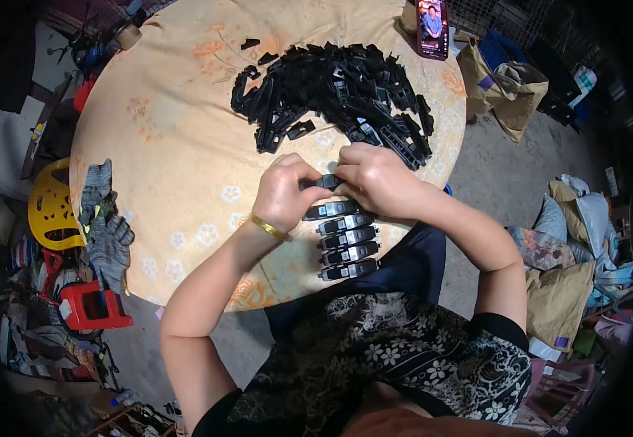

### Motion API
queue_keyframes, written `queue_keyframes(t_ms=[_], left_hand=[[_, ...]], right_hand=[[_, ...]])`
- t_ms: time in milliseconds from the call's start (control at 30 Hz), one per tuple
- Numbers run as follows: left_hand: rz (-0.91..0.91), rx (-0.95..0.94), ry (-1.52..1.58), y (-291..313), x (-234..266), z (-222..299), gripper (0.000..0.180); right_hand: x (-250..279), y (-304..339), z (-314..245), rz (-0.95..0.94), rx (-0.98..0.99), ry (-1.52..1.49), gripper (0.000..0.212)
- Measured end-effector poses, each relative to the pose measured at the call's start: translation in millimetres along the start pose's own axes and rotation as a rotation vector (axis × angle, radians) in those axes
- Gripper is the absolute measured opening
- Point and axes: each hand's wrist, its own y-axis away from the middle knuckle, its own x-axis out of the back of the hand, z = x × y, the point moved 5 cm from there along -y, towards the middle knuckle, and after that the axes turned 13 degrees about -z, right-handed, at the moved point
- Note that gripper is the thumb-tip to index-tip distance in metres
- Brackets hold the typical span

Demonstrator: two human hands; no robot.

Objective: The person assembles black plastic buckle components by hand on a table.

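Note:
Between my two hands is a small black plastic part point(326, 182), pinched at its ends above the table. My left hand point(281, 188) grips its left end with thumb and fingers, a gold bracelet on the wrist. Closed around the right end is my right hand point(375, 177), whose fingers partly cover the part. Just below my hands, several similar black plastic parts point(347, 238) lie in a neat column, side by side. Beyond my hands spreads a large loose pile of black plastic pieces point(331, 91), some long and narrow.
The round table has a peach floral cloth point(178, 146). A phone point(431, 29) with a lit screen stands at the far right edge. Grey gloves point(105, 226) lie on the left edge. A yellow stool point(54, 204) is at left; sacks point(560, 291) are on the right.

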Motion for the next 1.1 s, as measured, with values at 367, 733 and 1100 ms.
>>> queue_keyframes(t_ms=[367, 733, 1100], left_hand=[[0.150, 0.019, -0.058, -6, 41, -14, 0.022], [0.075, -0.099, -0.658, -14, 61, -40, 0.042], [-0.085, -0.025, -0.484, 4, 55, 5, 0.028]], right_hand=[[7, -25, 22, 0.200, -0.075, 0.004, 0.024], [-17, -63, 26, 0.045, -0.150, 0.193, 0.030], [-2, -5, 14, -0.187, -0.200, -0.246, 0.021]])
